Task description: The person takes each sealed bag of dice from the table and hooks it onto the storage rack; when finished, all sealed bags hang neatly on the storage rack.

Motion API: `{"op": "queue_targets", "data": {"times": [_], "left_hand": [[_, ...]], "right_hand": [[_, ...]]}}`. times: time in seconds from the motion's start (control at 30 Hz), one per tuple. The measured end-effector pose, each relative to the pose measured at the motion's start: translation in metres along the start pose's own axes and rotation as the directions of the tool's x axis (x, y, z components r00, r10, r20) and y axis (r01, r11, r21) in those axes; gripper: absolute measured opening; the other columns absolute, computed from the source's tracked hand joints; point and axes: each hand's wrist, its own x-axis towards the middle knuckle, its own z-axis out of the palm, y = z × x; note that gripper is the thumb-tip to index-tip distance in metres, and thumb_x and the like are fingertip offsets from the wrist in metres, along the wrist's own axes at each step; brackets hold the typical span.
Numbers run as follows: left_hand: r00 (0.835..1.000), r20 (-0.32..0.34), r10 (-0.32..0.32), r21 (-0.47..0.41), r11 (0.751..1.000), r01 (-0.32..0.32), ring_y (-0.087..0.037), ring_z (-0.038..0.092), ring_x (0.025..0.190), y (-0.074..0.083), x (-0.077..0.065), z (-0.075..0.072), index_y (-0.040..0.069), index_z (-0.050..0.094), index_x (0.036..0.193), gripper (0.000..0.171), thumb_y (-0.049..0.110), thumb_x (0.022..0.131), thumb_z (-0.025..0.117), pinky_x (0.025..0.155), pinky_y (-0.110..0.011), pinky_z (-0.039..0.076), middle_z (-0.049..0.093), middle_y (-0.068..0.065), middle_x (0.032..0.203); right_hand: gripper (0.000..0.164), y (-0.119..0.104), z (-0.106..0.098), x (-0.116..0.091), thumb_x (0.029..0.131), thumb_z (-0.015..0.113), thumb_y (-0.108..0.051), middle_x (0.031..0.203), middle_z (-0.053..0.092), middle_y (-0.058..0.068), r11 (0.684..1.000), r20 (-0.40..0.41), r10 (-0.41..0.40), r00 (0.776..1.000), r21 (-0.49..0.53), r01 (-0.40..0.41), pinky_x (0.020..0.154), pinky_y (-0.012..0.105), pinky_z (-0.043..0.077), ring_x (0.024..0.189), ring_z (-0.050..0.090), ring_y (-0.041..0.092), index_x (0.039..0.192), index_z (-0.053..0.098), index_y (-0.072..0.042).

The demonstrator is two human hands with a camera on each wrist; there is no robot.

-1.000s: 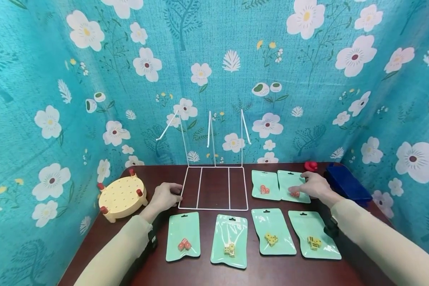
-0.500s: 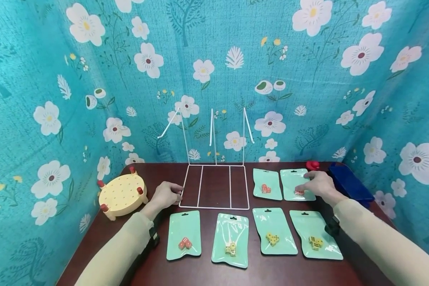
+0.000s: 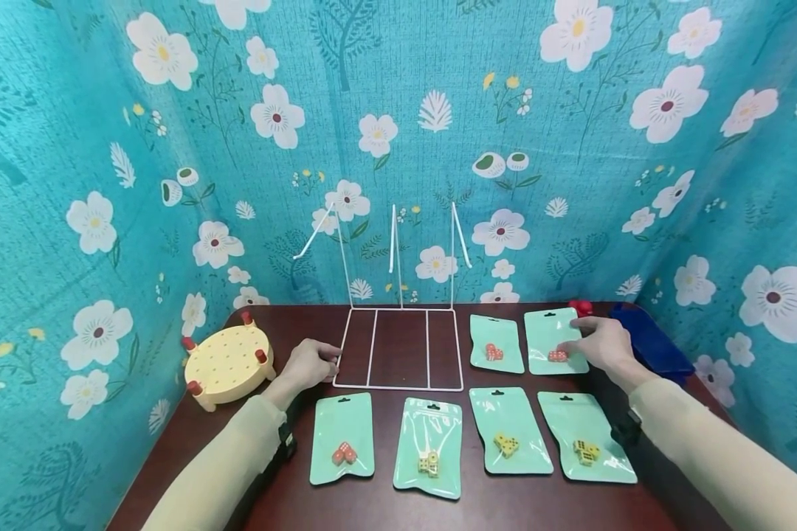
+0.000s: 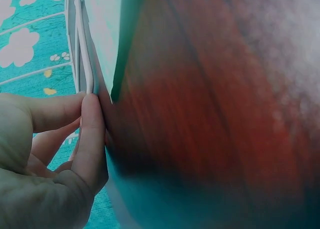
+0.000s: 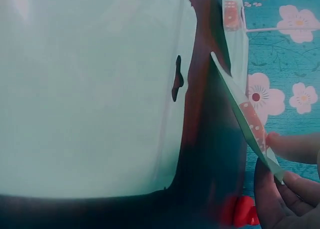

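My left hand pinches the front left part of a white wire rack between thumb and fingers, and the left wrist view shows the rod at the fingertips. The rack stands upright, with three hooks at its top. At the back right, my right hand pinches the right edge of a pale green zip bag with red dice showing in it. In the right wrist view that bag is seen nearly edge-on between thumb and fingers. A similar bag with red dice lies to its left.
In front lie more green bags: one with red dice, others with yellow dice. A yellow perforated round stand with red feet is at left. A blue box and a small red object are at back right.
The right hand and its bag have shifted slightly right, widening the gap to the neighbouring bag. More of the red dice shows. The left hand stays on the rack.
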Motion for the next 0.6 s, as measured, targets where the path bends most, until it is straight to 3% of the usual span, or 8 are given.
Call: {"op": "queue_targets", "data": {"times": [0.3,0.6], "left_hand": [[1.000,-0.012,-0.008,0.018,1.000,0.008,-0.021,0.070,0.076,-0.002,0.000,0.000,0.006,0.079,0.124,0.036,-0.003,0.089,0.076,0.072,-0.037,0.064,0.070,-0.010,0.095],[1.000,-0.007,0.007,0.006,1.000,-0.007,-0.019,0.071,0.076,0.000,-0.001,0.001,0.006,0.079,0.124,0.034,-0.001,0.091,0.075,0.073,-0.037,0.064,0.071,-0.009,0.093]], "right_hand": [[0.065,-0.002,-0.009,-0.009,0.091,0.083,-0.027,0.145,0.053,0.034,0.997,-0.021,-0.072,0.997,0.009,0.072,0.086,0.058,0.052,0.122,0.050,0.049,0.147,0.060,-0.003],[0.058,-0.006,-0.017,-0.019,0.095,0.079,-0.023,0.135,0.060,0.030,0.995,-0.058,-0.088,0.994,0.037,0.090,0.080,0.047,0.055,0.114,0.054,0.043,0.148,0.061,-0.005]]}}
